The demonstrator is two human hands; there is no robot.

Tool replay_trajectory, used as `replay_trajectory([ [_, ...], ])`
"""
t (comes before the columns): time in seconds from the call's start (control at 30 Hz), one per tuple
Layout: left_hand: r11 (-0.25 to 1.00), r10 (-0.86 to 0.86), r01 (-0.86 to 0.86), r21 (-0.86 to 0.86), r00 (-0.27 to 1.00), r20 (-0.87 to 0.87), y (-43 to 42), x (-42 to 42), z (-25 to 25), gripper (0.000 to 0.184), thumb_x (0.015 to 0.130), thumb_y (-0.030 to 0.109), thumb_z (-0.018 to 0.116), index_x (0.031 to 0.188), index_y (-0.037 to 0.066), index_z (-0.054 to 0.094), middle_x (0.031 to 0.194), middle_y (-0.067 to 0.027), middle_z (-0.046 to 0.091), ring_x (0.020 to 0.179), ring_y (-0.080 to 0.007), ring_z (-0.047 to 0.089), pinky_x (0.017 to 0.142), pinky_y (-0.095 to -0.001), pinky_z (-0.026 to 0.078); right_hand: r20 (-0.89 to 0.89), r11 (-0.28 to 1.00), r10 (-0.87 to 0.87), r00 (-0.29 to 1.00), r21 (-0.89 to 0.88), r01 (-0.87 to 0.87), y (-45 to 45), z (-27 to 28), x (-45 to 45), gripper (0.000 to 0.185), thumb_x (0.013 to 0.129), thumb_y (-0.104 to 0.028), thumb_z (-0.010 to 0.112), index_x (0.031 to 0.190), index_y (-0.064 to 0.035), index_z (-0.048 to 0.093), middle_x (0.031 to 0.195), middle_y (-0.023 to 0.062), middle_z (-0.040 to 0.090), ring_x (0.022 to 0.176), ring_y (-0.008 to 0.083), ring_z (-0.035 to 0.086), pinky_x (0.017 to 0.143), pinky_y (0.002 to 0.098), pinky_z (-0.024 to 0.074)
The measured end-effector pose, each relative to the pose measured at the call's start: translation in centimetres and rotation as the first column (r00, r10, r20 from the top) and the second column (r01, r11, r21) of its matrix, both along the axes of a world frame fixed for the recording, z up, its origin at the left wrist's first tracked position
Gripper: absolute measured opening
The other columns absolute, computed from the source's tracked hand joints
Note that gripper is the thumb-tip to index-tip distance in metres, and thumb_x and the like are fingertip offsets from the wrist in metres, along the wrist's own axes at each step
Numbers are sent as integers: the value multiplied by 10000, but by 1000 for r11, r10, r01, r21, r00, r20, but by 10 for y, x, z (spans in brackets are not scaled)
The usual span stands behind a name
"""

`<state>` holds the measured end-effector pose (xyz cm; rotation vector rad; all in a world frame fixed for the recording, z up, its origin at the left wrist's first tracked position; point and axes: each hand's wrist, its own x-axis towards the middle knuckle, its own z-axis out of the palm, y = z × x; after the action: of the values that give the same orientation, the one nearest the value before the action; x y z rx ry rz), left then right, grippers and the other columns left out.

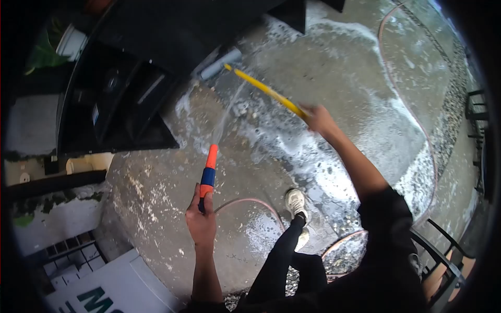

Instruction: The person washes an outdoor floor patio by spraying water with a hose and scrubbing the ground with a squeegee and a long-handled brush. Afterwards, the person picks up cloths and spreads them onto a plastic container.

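My left hand (201, 221) is closed around the dark rear end of an orange and blue hose nozzle (208, 176), which points away from me. A thin jet of water (225, 116) leaves its tip toward the floor ahead. The yellow pole of a broom (266, 89) is gripped in my right hand (319, 120). At the pole's far end, the wide grey-blue head (221, 64) rests on the wet floor beside a black piece of furniture. Whether that head carries bristles or a rubber blade, I cannot tell.
White suds (334, 180) and water spread over the concrete floor (334, 68). A pinkish hose (429, 141) loops along the right and near my feet. Black shelving (117, 99) stands at the left, a black chair (443, 255) at the lower right. A white lettered box (117, 284) sits lower left.
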<state>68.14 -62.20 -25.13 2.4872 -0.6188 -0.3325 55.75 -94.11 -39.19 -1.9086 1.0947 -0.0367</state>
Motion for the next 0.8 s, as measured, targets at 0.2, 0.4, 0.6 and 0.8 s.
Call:
replay_trajectory([
  [0.2,991,133,-133,19,991,3,37,0,-40,372,825,183,524,1125,-33,488,890,-193,601,719,-205,601,635,-287,456,-215,970,131,968,-171,-170,33,-82,199,374,829,-193,370,1193,-172,454,971,108,572,658,213,603,642,309,490],
  [0.4,982,189,-189,11,978,-83,90,-18,-43,355,813,151,541,1112,-35,497,834,-179,603,700,-198,603,605,-299,458,-380,974,190,905,-42,-222,32,-54,109,384,823,-235,385,1204,-239,436,1050,128,539,929,275,554,773,370,455],
  [0.6,995,61,-50,86,989,-131,122,-50,43,356,801,194,545,1114,26,514,840,-225,587,726,-309,596,602,-349,466,-506,909,332,796,-53,-413,42,78,-76,412,799,-164,392,1200,-247,441,768,196,574,631,307,595,536,386,481],
  [0.8,997,-81,81,-3,994,-74,128,-84,128,395,806,273,519,1129,47,507,871,-225,584,786,-349,579,672,-388,455,-779,868,345,523,53,-493,126,195,-314,496,724,-158,489,1196,-296,422,858,182,562,792,321,582,670,412,474],
])
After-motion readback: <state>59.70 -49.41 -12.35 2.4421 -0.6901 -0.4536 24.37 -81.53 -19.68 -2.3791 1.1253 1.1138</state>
